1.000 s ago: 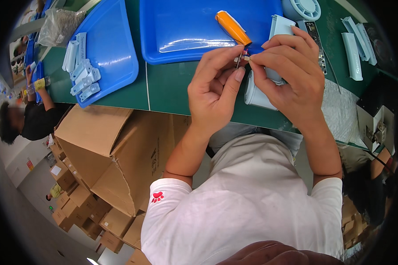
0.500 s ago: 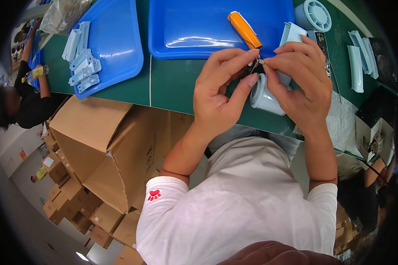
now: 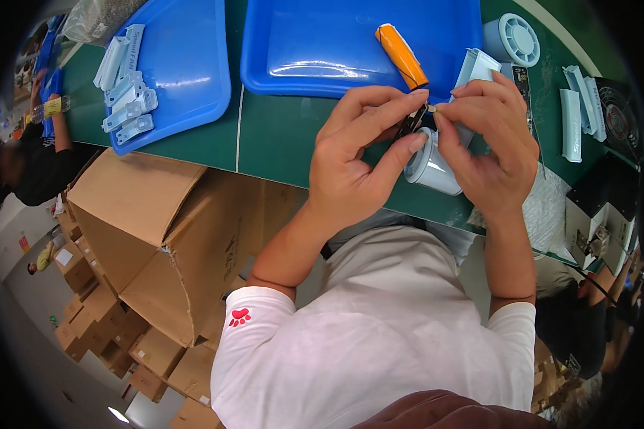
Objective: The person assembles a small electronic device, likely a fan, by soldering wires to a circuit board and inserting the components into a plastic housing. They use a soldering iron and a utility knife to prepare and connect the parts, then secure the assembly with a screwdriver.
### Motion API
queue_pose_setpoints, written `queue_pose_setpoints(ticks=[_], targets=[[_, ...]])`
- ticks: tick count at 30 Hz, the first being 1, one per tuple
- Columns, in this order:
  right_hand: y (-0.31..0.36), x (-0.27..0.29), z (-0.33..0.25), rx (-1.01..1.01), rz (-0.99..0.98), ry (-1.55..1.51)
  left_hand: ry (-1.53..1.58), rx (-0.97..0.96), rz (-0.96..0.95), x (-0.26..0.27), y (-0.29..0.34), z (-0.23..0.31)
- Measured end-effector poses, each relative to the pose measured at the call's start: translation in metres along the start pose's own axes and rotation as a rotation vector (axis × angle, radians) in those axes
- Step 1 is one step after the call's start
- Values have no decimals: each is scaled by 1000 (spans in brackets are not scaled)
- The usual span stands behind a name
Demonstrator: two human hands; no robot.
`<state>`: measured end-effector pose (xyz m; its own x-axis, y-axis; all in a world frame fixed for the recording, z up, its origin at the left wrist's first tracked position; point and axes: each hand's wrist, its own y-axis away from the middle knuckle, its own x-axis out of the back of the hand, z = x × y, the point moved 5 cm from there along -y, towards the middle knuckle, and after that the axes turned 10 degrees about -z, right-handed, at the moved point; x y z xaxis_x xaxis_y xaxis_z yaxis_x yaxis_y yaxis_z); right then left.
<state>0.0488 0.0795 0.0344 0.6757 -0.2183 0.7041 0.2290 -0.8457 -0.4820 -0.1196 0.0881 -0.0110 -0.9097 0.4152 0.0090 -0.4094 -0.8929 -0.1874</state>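
Note:
Between the thumb and fingers of my left hand (image 3: 347,157) is a small dark circuit board (image 3: 409,124), partly covered by the fingertips. My right hand (image 3: 495,139) pinches a tiny pale connector (image 3: 432,109) right beside the board; whether the two are joined, I cannot tell. An orange cylindrical battery (image 3: 401,56) lies tilted in the blue tray (image 3: 293,89), its lower end just above my fingertips. Under my hands a light-blue round housing (image 3: 436,171) lies on its side on the green table. Behind my right fingers stands a light-blue shell piece (image 3: 477,68).
Another blue tray (image 3: 200,93) at left holds several light-blue plastic parts (image 3: 130,100). A round vented light-blue part (image 3: 519,41) sits at the back right, with long curved shells (image 3: 571,125) farther right. Below the table edge stands an open cardboard box (image 3: 143,207). A co-worker (image 3: 46,168) is at far left.
The whole view has shifted slightly. My left hand has turned a little, so more of the dark board shows. Both hands keep their pinches close together.

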Motion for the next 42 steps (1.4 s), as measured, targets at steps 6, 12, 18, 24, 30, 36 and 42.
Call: queue_pose_setpoints(ticks=[6, 12, 18, 24, 30, 36, 42], targets=[[-2, 0, -1, 16, -8, -2, 6, 21, -69, 0, 1, 3], [-1, 0, 0, -3, -8, -22, 89, 52, -79, 0, 1, 3], [1, 0, 4, -22, -22, -45, 165, 61, -88, -1, 1, 1], [3, -1, 8, -28, -23, -71, 184, 72, -93, -2, 0, 0], [3, -1, 9, -47, -33, -76, 188, 63, -89, -1, -1, 0], [3, -1, 9, -44, -29, -78, 173, 57, -74, -2, 0, 0], [3, -1, 8, -34, -27, -65, 116, 45, -83, -3, 0, 2]])
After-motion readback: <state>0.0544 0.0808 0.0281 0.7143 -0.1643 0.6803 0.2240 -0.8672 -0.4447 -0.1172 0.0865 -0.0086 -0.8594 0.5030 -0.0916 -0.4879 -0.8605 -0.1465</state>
